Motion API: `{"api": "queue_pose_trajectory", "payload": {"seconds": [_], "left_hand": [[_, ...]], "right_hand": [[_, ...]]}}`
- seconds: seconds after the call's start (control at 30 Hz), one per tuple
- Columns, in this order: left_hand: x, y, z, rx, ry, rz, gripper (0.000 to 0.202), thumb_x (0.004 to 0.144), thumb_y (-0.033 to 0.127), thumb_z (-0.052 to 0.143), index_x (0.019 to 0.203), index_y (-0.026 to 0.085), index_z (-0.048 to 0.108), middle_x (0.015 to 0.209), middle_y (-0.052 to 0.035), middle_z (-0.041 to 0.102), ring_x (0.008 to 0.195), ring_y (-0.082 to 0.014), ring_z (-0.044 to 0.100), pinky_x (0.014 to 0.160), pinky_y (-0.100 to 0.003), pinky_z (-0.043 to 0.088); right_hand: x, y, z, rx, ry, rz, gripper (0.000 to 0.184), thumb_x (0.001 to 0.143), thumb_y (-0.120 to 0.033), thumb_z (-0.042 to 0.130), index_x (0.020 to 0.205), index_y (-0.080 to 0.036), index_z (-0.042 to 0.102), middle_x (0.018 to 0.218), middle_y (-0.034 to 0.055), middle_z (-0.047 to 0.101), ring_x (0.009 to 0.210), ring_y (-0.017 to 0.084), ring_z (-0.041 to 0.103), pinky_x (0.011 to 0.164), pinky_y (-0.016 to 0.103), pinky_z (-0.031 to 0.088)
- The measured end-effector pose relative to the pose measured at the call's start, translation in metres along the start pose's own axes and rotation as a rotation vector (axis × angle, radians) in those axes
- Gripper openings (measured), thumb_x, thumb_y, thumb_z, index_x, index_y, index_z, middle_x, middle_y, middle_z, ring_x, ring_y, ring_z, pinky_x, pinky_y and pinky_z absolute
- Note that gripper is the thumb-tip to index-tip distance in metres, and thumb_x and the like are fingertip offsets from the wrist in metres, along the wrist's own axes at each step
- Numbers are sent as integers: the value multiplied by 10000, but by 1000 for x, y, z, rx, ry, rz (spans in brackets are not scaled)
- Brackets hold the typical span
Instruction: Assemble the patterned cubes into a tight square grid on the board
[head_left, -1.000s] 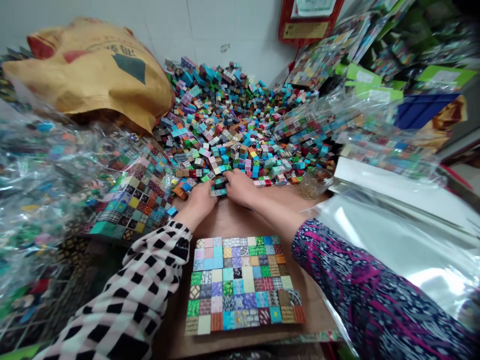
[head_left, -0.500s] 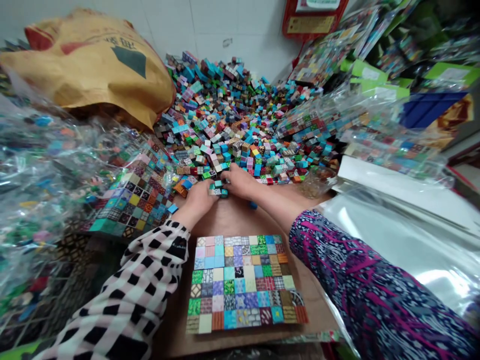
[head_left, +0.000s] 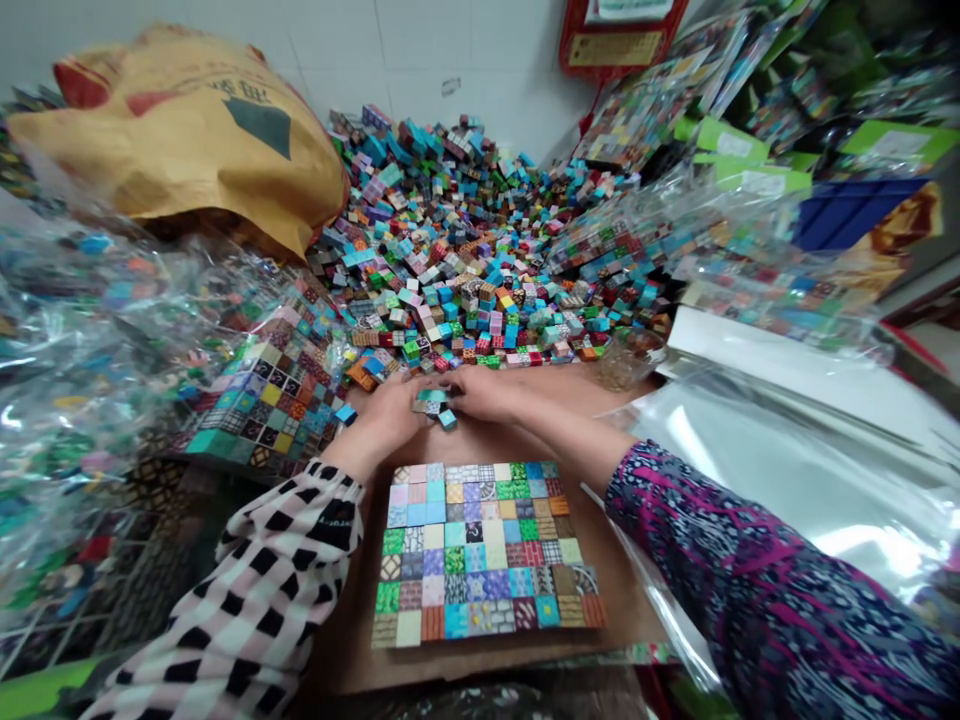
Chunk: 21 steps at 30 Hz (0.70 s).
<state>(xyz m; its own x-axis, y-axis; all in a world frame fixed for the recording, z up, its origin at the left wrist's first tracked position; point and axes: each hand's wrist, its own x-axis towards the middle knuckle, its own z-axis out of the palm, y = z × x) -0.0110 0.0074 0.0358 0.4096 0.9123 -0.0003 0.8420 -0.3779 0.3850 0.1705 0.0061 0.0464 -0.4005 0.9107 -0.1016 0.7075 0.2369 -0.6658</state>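
Note:
Just in front of the big heap, my left hand [head_left: 391, 412] and my right hand [head_left: 484, 393] face each other over the brown board [head_left: 517, 440]. A small cluster of patterned cubes [head_left: 432, 400] is pinched between their fingers, my left hand on its left side and my right hand on its right. One light blue cube [head_left: 447, 419] sits below the cluster. Nearer to me lies a flat rectangular block of many printed cubes [head_left: 487, 550], its rows packed side by side; neither hand touches it. My fingertips are partly hidden.
Loose cubes [head_left: 480, 270] are heaped against the white wall. A yellow sack [head_left: 187, 130] and clear bags of small pieces [head_left: 90, 380] stand left, with a stacked cube block [head_left: 262, 400]. On the right are clear plastic sheets [head_left: 750, 460] and wrapped cube packs [head_left: 795, 300].
Both hands have drawn back slightly from the heap toward me, bringing the small cube cluster along. My right hand has come off the heap's edge. A light blue cube now shows below the cluster.

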Motion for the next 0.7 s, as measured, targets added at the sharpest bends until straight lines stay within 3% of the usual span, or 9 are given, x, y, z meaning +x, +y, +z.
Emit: {"api": "queue_pose_trajectory", "payload": {"seconds": [0.17,0.3,0.43,0.5,0.6,0.7], "left_hand": [[2,-1,2,-114,-37,38,446,781,165,656,1218,237,701,1126,-55,719,1136,-267,611,1018,-408,477],[0,0,6,-92,16,67,491,792,156,640,1271,256,675,1168,-82,676,1199,-278,560,1045,-422,457],[-2,-5,7,-80,5,76,485,784,176,664,1263,245,677,1111,-90,638,1114,-265,599,969,-396,503],[-1,-7,6,-79,-12,87,448,770,159,669,1212,228,700,1095,-82,646,1101,-260,611,974,-388,499],[1,-8,5,-66,-17,100,465,748,111,659,1200,215,696,1138,-76,665,1114,-253,617,1005,-392,483],[1,-8,5,-54,-13,93,470,754,115,656,1208,231,688,1162,-69,682,1142,-257,617,1013,-410,480]], "right_hand": [[0,1,3,47,-33,-46,247,823,-123,637,1025,-203,754,981,35,780,872,182,682,844,292,528],[-2,-2,6,46,-10,-46,247,829,-109,622,1020,-208,744,971,27,769,840,170,666,797,277,516],[-13,-5,1,-62,73,7,165,883,-172,582,1000,-160,698,968,67,736,804,171,631,717,275,480],[-20,-5,1,-122,51,-13,159,871,-232,614,993,-155,681,945,72,721,787,178,621,693,282,466],[-30,-5,6,-187,25,-67,214,843,-282,650,1030,-183,677,947,63,713,816,200,631,706,301,462],[-33,-6,11,-201,76,-51,219,878,-243,582,1073,-198,671,1013,73,711,896,223,639,753,321,468]]}}
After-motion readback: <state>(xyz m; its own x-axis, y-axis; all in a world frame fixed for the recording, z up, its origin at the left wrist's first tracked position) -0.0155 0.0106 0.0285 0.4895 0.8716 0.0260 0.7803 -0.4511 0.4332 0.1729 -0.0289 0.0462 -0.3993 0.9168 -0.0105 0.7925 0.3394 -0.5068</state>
